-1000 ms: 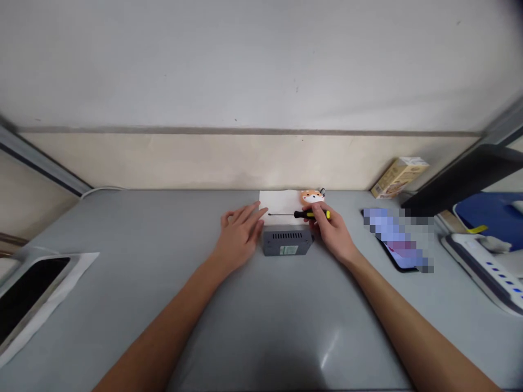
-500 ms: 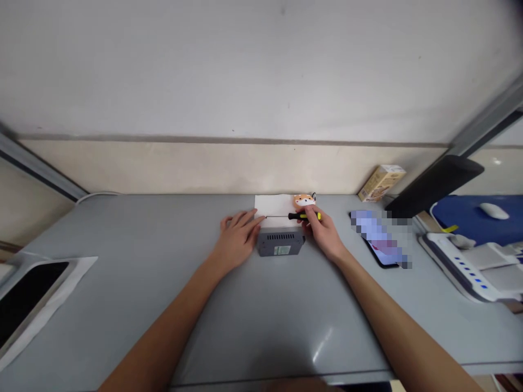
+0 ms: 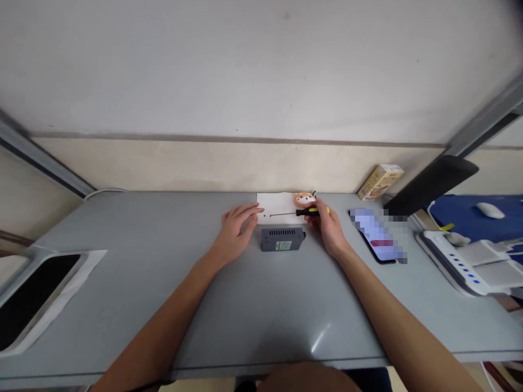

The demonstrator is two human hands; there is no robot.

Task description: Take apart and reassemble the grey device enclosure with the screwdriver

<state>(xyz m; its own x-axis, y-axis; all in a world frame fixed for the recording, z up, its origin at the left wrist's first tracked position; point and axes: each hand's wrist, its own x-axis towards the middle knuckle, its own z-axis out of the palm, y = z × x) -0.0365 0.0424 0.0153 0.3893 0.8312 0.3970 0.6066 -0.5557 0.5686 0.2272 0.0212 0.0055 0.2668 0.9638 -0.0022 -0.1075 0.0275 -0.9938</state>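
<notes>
My right hand (image 3: 329, 228) is shut on a small screwdriver (image 3: 310, 212) with a black and yellow handle. Its thin shaft reaches left, level above a white sheet of paper (image 3: 281, 208) lying on the grey desk (image 3: 261, 305). My left hand (image 3: 237, 228) lies open on the desk, its fingertips at the paper's left edge. Just in front of the paper sits a small grey metal box (image 3: 283, 239) with a vent row and a label. An orange plush dog-face keychain (image 3: 304, 199) lies at the paper's far right corner, next to my right hand.
A phone with a blurred screen (image 3: 378, 237) lies right of my right hand. Behind it stands a small cardboard box (image 3: 379, 182) against the wall. Further right are a black panel (image 3: 433, 185), a white device with blue lights (image 3: 461, 267) and a white mouse (image 3: 489, 210) on a blue pad. A dark-screened tablet (image 3: 32, 288) lies at the left.
My view has tilted, showing more of the desk's front edge. My hands have drawn back slightly from the grey box, and the screwdriver stays in my right hand.
</notes>
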